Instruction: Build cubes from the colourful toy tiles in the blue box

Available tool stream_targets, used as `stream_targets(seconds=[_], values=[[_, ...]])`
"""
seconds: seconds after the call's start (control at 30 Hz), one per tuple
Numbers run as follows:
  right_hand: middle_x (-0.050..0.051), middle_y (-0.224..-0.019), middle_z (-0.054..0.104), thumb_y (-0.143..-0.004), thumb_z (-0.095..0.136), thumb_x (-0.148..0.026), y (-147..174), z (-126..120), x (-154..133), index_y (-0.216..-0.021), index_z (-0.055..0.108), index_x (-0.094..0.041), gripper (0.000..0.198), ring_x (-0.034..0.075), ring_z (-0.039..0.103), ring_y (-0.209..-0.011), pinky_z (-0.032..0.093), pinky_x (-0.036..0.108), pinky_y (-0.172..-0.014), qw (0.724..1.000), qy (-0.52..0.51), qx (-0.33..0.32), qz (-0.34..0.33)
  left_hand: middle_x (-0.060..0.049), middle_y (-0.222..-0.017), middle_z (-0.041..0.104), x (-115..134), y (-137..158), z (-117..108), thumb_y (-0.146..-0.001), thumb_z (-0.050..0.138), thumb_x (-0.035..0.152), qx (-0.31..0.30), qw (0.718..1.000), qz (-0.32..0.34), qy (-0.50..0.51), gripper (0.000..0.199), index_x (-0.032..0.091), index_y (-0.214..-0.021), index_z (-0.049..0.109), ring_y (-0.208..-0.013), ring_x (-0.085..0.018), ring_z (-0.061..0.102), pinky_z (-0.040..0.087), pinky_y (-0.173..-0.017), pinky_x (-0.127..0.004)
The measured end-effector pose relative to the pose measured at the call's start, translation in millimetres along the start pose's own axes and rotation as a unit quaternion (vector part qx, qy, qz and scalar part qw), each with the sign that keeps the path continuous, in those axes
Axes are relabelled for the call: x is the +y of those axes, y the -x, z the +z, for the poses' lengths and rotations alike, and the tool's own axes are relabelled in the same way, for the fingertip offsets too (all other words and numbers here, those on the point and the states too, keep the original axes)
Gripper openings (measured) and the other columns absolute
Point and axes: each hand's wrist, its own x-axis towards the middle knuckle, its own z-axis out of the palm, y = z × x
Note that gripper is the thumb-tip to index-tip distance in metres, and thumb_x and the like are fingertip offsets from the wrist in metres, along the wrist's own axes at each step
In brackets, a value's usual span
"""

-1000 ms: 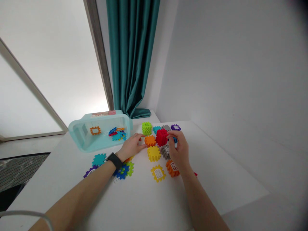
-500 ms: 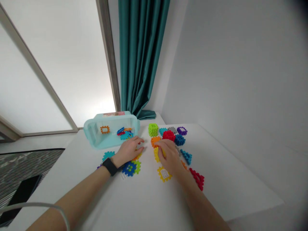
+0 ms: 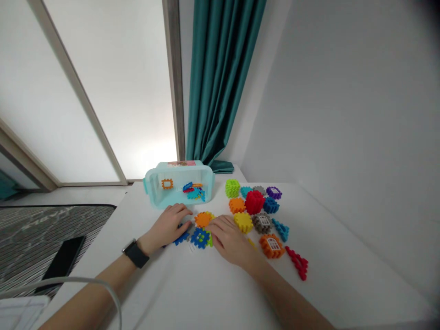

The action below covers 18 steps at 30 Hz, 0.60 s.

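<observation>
Several toothed plastic building pieces lie on the white table. My left hand (image 3: 171, 224), with a dark watch on its wrist, has its thumb and fingers apart. It rests over a blue piece (image 3: 181, 237), partly covering it. Beside its fingertips lies an orange piece (image 3: 202, 219) with a yellow one partly under it. My right hand (image 3: 228, 237) reaches left, its fingertips at the edge of the orange and yellow pieces and its thumb apart near a green piece (image 3: 210, 239). A blue window piece (image 3: 200, 238) lies between the hands. A yellow piece (image 3: 252, 243) is mostly hidden behind the right hand.
A light turquoise bin (image 3: 154, 195) lies on its side at the back with several pieces inside. To the right stand stacks: green (image 3: 233, 188), red (image 3: 255, 202), yellow (image 3: 243, 222), orange (image 3: 272, 246). Red triangle (image 3: 297, 262) lies nearer me. A pale cable (image 3: 85, 280) crosses the lower left.
My right hand has moved left from the yellow stack to the flat pieces. My left hand has shifted slightly back from the orange piece. The view has swung left.
</observation>
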Motion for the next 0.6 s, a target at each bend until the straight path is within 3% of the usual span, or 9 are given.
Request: stream_targets(seconds=[0.2, 0.37, 0.6], values=[[0.006, -0.104, 0.068, -0.090, 0.054, -0.008, -1.2, 9.9, -3.7, -0.107, 0.062, -0.023, 0.024, 0.024, 0.061, -0.100, 0.051, 0.042, -0.087, 0.998, 0.004, -0.069, -0.007, -0.009, -0.114, 0.064, -15.9, 19.3, -1.5, -0.093, 0.054, 0.030, -0.003, 0.999, 0.000, 0.041, 0.024, 0.022, -0.114, 0.063, -0.108, -0.026, 0.058, 0.046, -0.094, -0.040], [0.006, -0.099, 0.069, -0.092, 0.055, -0.012, -4.5, 9.5, -2.7, -0.104, 0.063, -0.023, 0.018, 0.023, 0.063, -0.095, 0.052, 0.040, -0.084, 0.996, 0.011, -0.085, -0.017, -0.008, -0.122, 0.059, -20.2, 26.5, -8.0, -0.084, 0.068, 0.037, -0.032, 0.997, 0.018, 0.066, 0.039, 0.024, -0.119, 0.059, -0.114, -0.027, 0.054, 0.042, -0.101, -0.042], [0.007, -0.101, 0.070, -0.094, 0.055, -0.016, -24.2, 5.6, -7.5, -0.107, 0.064, -0.022, 0.017, 0.024, 0.064, -0.096, 0.051, 0.040, -0.087, 0.991, 0.029, -0.131, -0.006, -0.009, -0.117, 0.056, -19.7, 33.2, -7.3, -0.069, 0.081, 0.044, -0.041, 0.998, 0.004, 0.056, 0.050, 0.021, -0.105, 0.055, -0.109, -0.029, 0.052, 0.042, -0.097, -0.043]])
